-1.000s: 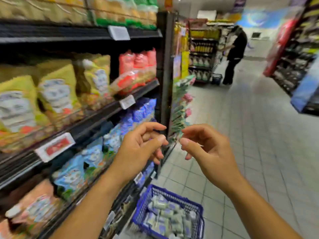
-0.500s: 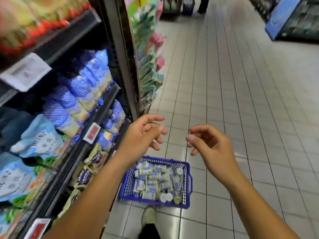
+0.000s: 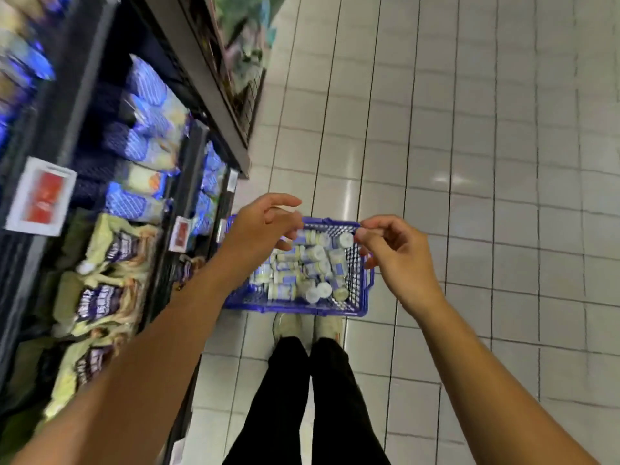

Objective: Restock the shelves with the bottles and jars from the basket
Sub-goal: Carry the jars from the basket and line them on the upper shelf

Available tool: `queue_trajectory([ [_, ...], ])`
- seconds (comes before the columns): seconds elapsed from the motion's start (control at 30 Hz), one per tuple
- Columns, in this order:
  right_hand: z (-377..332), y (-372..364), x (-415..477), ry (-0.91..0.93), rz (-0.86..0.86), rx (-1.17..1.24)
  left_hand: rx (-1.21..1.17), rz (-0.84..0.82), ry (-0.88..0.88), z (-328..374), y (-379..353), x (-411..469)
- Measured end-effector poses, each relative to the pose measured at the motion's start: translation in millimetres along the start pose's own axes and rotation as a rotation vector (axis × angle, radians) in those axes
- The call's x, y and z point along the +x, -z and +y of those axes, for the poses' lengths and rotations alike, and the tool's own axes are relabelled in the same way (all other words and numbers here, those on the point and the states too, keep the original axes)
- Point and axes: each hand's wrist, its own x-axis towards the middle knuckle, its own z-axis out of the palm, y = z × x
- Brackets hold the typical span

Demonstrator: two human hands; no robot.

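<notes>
Pale tiled floor (image 3: 469, 162) of a supermarket aisle, seen from above; at far left, dark shelves (image 3: 77, 82) carry blue-and-white bags (image 3: 147, 105) and, lower down, purple-labelled packets (image 3: 100, 297), with a red price tag (image 3: 42, 196) on one edge, all of it blurred. My left hand (image 3: 261, 226) hangs over the left end of the blue wire basket (image 3: 295, 310), fingers loosely curled and holding nothing. The basket stands on the floor just beside the bottom shelf, and the jars (image 3: 315, 255) lie in it in a jumble, most on their sides, a few showing round white lids. My right hand (image 3: 399, 260) hangs over the basket's right far corner, fingers likewise slack and empty.

I judge the jars small, rigid and smooth-walled, light enough for one hand each, perhaps slippery, and breakable if they are glass, which I cannot tell; the sound hold is around the body of a topmost jar, thumb against fingers, not by the lid alone. Lifting from the top keeps the heap from rolling. The mesh walls and the raised rim crowd the fingers at the edges; the shelf lip stands close on the left; my own shoes (image 3: 288, 325) touch or nearly touch the near rim; open floor lies to the right.
</notes>
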Motion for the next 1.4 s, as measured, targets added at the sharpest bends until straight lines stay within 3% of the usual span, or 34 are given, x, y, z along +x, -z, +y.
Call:
queue_trajectory([
  [0.23,174.3,-14.1,70.3,-0.285,-0.03,-0.113,0.064,0.114,0.257,-161.5,5.4,74.4],
  [0.4,303.6,-24.5,120.2,-0.421,-0.044,-0.192,0.26,0.029,0.32,-279.3,-4.9,134.5],
  [0.53,391.3,-28.9,160.2,-0.428,-0.039,-0.365,0.53,-0.043,0.25,-356.4,-20.8,193.0],
  [0.73,470.6,-47.7,198.7,-0.365,-0.057,-0.481,1.422,-0.126,-0.083,-424.6,-44.3,271.9],
  [0.8,485.7,-55.6,207.1,-0.349,-0.035,-0.518,1.575,-0.151,-0.18,-434.8,-49.7,287.1],
  [1.03,512.2,-70.6,222.3,-0.375,0.053,-0.498,1.677,-0.069,-0.339,-463.8,-65.1,287.5],
  [1.2,522.7,-79.2,227.9,-0.375,0.121,-0.533,1.627,0.096,-0.201,-485.0,-86.5,284.5],
  [1.4,530.0,-81.5,228.7,-0.362,0.173,-0.627,1.56,0.061,-0.16,-490.8,-92.4,292.1],
])
